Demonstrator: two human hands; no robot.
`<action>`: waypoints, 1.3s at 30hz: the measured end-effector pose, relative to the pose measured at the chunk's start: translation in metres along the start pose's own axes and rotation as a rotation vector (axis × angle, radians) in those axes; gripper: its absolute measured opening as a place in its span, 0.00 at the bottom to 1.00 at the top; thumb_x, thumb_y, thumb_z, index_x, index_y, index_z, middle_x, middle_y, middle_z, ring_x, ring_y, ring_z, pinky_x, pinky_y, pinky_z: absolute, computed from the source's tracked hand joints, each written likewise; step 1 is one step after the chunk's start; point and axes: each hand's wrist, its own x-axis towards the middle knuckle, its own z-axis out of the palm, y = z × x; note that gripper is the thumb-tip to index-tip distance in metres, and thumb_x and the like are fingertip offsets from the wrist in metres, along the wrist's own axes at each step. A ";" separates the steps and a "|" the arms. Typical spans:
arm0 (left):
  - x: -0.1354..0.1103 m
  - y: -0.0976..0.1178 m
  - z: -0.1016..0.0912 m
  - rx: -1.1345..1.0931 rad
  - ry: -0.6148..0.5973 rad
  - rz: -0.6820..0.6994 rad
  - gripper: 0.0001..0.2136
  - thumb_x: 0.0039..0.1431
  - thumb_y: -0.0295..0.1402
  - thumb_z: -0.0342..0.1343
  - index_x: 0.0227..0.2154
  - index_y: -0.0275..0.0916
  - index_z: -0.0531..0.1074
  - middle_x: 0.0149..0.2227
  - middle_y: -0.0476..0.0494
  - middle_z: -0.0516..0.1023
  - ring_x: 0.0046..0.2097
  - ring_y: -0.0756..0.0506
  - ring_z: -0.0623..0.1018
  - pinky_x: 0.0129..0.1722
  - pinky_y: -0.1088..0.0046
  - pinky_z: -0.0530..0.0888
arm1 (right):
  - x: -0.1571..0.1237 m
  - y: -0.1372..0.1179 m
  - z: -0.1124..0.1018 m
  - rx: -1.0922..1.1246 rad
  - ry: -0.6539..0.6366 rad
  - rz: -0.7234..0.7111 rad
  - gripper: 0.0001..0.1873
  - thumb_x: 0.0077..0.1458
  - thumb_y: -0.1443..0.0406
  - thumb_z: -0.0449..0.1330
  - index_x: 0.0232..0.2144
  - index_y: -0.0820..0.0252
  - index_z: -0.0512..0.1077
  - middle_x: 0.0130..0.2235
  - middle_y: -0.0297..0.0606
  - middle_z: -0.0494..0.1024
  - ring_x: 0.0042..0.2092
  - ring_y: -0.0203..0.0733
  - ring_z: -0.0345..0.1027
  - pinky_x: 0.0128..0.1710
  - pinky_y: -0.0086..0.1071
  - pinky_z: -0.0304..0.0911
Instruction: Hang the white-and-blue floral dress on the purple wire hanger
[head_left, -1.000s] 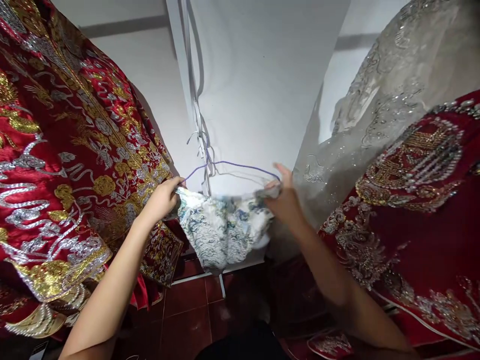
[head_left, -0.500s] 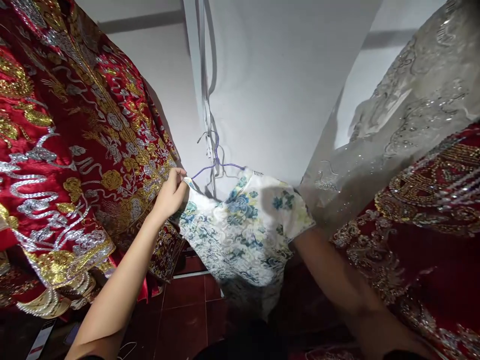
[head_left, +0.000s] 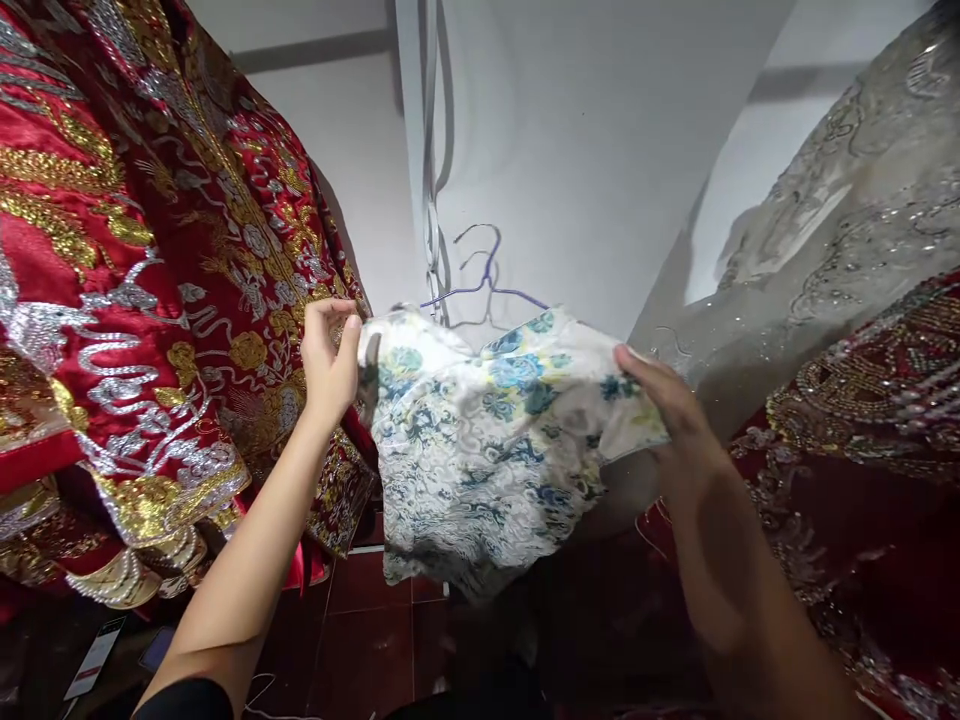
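A white top with a blue, green and yellow floral print [head_left: 480, 450] hangs on a thin purple wire hanger [head_left: 487, 280], held out in front of me. My left hand [head_left: 330, 350] is closed on its left shoulder, thumb in front and fingers curled behind. On the other side my right hand [head_left: 660, 390] pinches the right shoulder and sleeve, thumb on the front; its remaining fingers are mostly hidden behind the cloth. The hanger's hook points up and touches neither hand. The lower part of the garment falls into shadow.
A red jacket with gold and silver embroidery [head_left: 247, 260] hangs at the left. Along the right are a pale sequinned gown [head_left: 847, 200] and a dark red beaded dress [head_left: 862, 400]. A phone [head_left: 96, 655] lies low at the left, above red floor tiles [head_left: 367, 640].
The top and hanger have moved up and to the right. My right hand, earlier hidden behind or inside the sleeve, now grips the shoulder from outside. The garment is spread wider.
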 end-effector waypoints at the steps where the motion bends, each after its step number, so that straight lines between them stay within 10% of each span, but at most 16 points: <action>1: -0.001 0.013 0.004 -0.051 -0.034 0.000 0.11 0.65 0.41 0.55 0.43 0.40 0.70 0.46 0.39 0.75 0.51 0.45 0.75 0.54 0.64 0.72 | -0.010 -0.005 0.002 0.036 0.015 -0.009 0.27 0.57 0.44 0.58 0.46 0.58 0.77 0.36 0.45 0.82 0.36 0.56 0.78 0.33 0.43 0.73; 5: -0.017 0.060 0.011 -0.519 -0.369 -0.422 0.17 0.69 0.45 0.45 0.45 0.39 0.72 0.46 0.35 0.78 0.49 0.42 0.79 0.51 0.59 0.76 | -0.069 -0.022 0.024 -0.119 -0.067 -0.074 0.21 0.60 0.48 0.57 0.46 0.52 0.78 0.36 0.42 0.82 0.37 0.53 0.77 0.36 0.46 0.74; 9: -0.044 0.079 -0.006 -0.811 -0.485 -0.927 0.16 0.68 0.43 0.47 0.47 0.37 0.72 0.49 0.33 0.77 0.43 0.43 0.80 0.46 0.61 0.80 | -0.113 -0.033 0.058 -0.407 -0.911 -0.264 0.27 0.51 0.50 0.68 0.52 0.47 0.76 0.45 0.37 0.82 0.45 0.49 0.76 0.49 0.42 0.72; 11: -0.058 0.077 -0.021 -0.766 -0.568 -1.046 0.14 0.65 0.40 0.54 0.49 0.40 0.72 0.47 0.36 0.77 0.34 0.48 0.79 0.36 0.68 0.80 | -0.110 -0.028 0.069 -0.388 -1.120 -0.244 0.28 0.53 0.49 0.66 0.55 0.46 0.74 0.50 0.35 0.80 0.48 0.47 0.75 0.51 0.39 0.70; 15: -0.074 0.070 -0.046 -0.507 -0.921 -1.000 0.18 0.60 0.37 0.61 0.52 0.45 0.70 0.35 0.45 0.77 0.21 0.55 0.65 0.18 0.78 0.64 | -0.069 0.011 0.078 -0.434 -0.738 -0.249 0.24 0.61 0.54 0.59 0.58 0.45 0.70 0.59 0.37 0.72 0.57 0.51 0.69 0.55 0.44 0.67; 18: -0.067 0.067 -0.054 -0.385 -0.961 -0.821 0.17 0.63 0.40 0.57 0.53 0.43 0.70 0.28 0.47 0.75 0.19 0.55 0.59 0.17 0.77 0.55 | -0.033 0.046 0.084 -0.415 -0.495 -0.324 0.28 0.56 0.54 0.63 0.59 0.48 0.70 0.63 0.40 0.68 0.64 0.55 0.60 0.59 0.46 0.62; 23: -0.036 0.051 -0.052 -0.071 -0.670 -0.493 0.16 0.62 0.39 0.57 0.52 0.42 0.69 0.30 0.47 0.78 0.22 0.52 0.67 0.20 0.75 0.64 | 0.018 0.057 0.083 -0.337 -0.668 -0.106 0.19 0.52 0.48 0.65 0.27 0.58 0.77 0.29 0.36 0.77 0.35 0.45 0.72 0.36 0.34 0.68; 30: -0.042 0.045 -0.046 0.255 -0.072 0.127 0.12 0.64 0.32 0.56 0.50 0.45 0.70 0.48 0.41 0.75 0.51 0.40 0.75 0.52 0.57 0.72 | 0.077 0.013 0.082 -0.016 -0.234 -0.152 0.25 0.45 0.43 0.67 0.29 0.60 0.75 0.29 0.36 0.75 0.31 0.41 0.69 0.29 0.30 0.63; 33: -0.075 0.042 -0.034 0.184 -0.290 0.098 0.11 0.65 0.31 0.54 0.49 0.47 0.72 0.38 0.45 0.77 0.39 0.43 0.77 0.41 0.64 0.73 | 0.079 0.008 0.085 0.030 -0.130 -0.210 0.23 0.47 0.45 0.66 0.28 0.59 0.74 0.29 0.36 0.75 0.31 0.42 0.69 0.31 0.32 0.64; 36: -0.112 0.026 -0.011 0.190 -0.719 -0.213 0.19 0.67 0.35 0.49 0.60 0.49 0.64 0.31 0.49 0.77 0.31 0.45 0.77 0.33 0.70 0.70 | 0.070 0.012 0.080 0.062 -0.037 -0.225 0.20 0.49 0.47 0.66 0.29 0.58 0.75 0.29 0.35 0.75 0.31 0.41 0.69 0.32 0.32 0.65; 39: -0.147 0.004 0.013 0.198 -0.887 -0.378 0.23 0.67 0.36 0.48 0.64 0.48 0.59 0.29 0.51 0.75 0.31 0.45 0.76 0.32 0.72 0.68 | 0.058 0.022 0.067 0.099 0.008 -0.186 0.18 0.49 0.49 0.67 0.28 0.57 0.73 0.27 0.33 0.74 0.29 0.40 0.68 0.30 0.31 0.64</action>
